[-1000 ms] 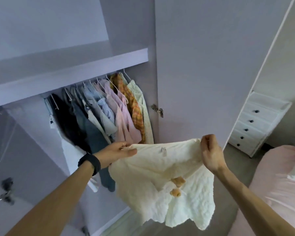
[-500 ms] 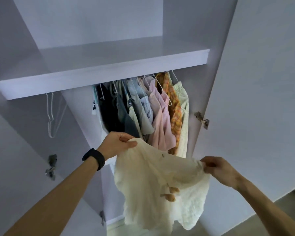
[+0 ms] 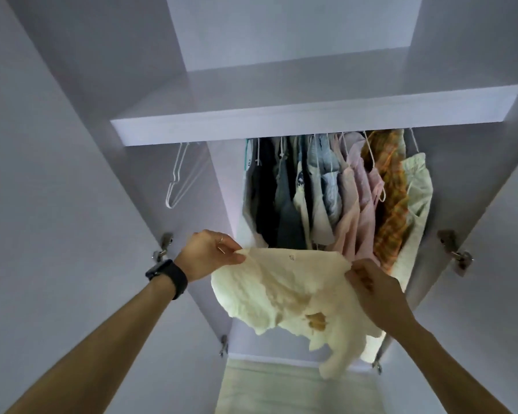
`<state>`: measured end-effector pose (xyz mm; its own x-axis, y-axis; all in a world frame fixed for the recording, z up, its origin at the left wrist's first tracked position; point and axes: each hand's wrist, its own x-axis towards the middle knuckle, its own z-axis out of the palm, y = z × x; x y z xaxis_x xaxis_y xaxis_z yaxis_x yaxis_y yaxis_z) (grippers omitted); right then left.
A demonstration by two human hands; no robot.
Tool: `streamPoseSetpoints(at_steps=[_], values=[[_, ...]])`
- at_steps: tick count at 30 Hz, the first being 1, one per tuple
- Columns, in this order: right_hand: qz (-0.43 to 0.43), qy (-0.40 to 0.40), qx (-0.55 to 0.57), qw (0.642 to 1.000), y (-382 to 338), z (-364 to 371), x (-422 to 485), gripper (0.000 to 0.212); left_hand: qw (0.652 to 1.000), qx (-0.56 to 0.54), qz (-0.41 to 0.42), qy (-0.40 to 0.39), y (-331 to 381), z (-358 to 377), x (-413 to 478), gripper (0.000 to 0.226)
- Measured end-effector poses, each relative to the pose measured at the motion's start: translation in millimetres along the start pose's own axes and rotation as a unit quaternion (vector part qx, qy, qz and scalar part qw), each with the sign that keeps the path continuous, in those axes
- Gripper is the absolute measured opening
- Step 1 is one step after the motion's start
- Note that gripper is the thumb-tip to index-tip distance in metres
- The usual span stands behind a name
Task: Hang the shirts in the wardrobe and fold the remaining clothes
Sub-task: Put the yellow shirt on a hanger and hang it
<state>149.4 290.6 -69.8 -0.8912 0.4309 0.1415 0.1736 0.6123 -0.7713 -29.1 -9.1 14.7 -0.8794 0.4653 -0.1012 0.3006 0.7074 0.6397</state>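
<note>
My left hand (image 3: 210,253) pinches the shirt (image 3: 281,289) by its top edge between thumb and fingertips. My right hand (image 3: 371,291) has its fingers curled round the same edge at 3 o'clock of the left, so the cream cloth is stretched between them and the rest sags below, in front of the open wardrobe (image 3: 226,180). I see no hanger in the shirt, so I judge the step is to fetch one: a bare white hanger (image 3: 171,186) hangs at 11 o'clock from my left hand, under the shelf (image 3: 281,121). I would hold on with the right, free the left to unhook it, then feed each arm of it into a shoulder without bunching the cloth. Inside, the hung clothes (image 3: 341,189) crowd the right half at 12 to 1 o'clock: dark ones on the left, then blue, pink, orange check and a pale one by the wall; the rail is hidden behind the shelf
</note>
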Motion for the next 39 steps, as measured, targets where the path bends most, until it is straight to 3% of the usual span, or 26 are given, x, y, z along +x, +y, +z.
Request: streamPoseSetpoints(at_steps=[4, 8, 13, 18, 22, 26, 29, 31, 33, 35, 39], values=[[-0.026, -0.049, 0.018, 0.998, -19.0, 23.2, 28.6, 0.003, 0.994, 0.082, -0.018, 0.076, -8.3, -14.1, -21.6, 0.008], [-0.105, -0.071, -0.006, 0.992, -31.8, 62.9, 50.7, 0.003, 0.960, 0.237, -0.039, 0.145, -14.0, -39.2, -45.8, 0.020], [-0.112, -0.159, -0.013, 0.981, -89.2, 120.3, 74.5, 0.008, 0.833, 0.485, 0.024, 0.265, -44.5, -83.1, -72.8, 0.021], [-0.122, -0.178, -0.057, 0.975, -150.4, 180.6, 100.8, 0.011, 0.752, 0.617, 0.017, 0.231, -80.3, -140.5, -86.9, 0.041], [-0.139, -0.160, -0.071, 0.975, -193.3, 216.2, 120.9, 0.014, 0.724, 0.656, 0.005, 0.211, -92.0, -153.4, -78.6, 0.051], [-0.155, -0.170, -0.116, 0.966, -215.8, 248.8, 145.3, 0.016, 0.684, 0.682, 0.050, 0.256, -111.7, -157.0, -68.9, 0.056], [-0.167, -0.198, -0.120, 0.958, -225.2, 277.1, 170.2, 0.019, 0.672, 0.699, 0.011, 0.245, -117.7, -156.0, -66.9, 0.058], [-0.158, -0.187, -0.071, 0.967, -236.3, 287.9, 188.4, 0.027, 0.660, 0.714, -0.016, 0.231, -105.6, -159.3, -65.6, 0.064], [-0.138, -0.145, -0.018, 0.980, -244.3, 304.3, 201.4, 0.030, 0.615, 0.754, -0.027, 0.228, -107.3, -153.9, -64.3, 0.067], [-0.102, -0.101, 0.028, 0.989, -254.3, 324.4, 217.5, 0.032, 0.622, 0.756, -0.057, 0.196, -104.7, -151.0, -65.0, 0.059], [-0.001, -0.072, 0.111, 0.991, -264.6, 359.1, 238.1, 0.044, 0.621, 0.746, -0.058, 0.234, -111.3, -145.2, -59.6, 0.056]])
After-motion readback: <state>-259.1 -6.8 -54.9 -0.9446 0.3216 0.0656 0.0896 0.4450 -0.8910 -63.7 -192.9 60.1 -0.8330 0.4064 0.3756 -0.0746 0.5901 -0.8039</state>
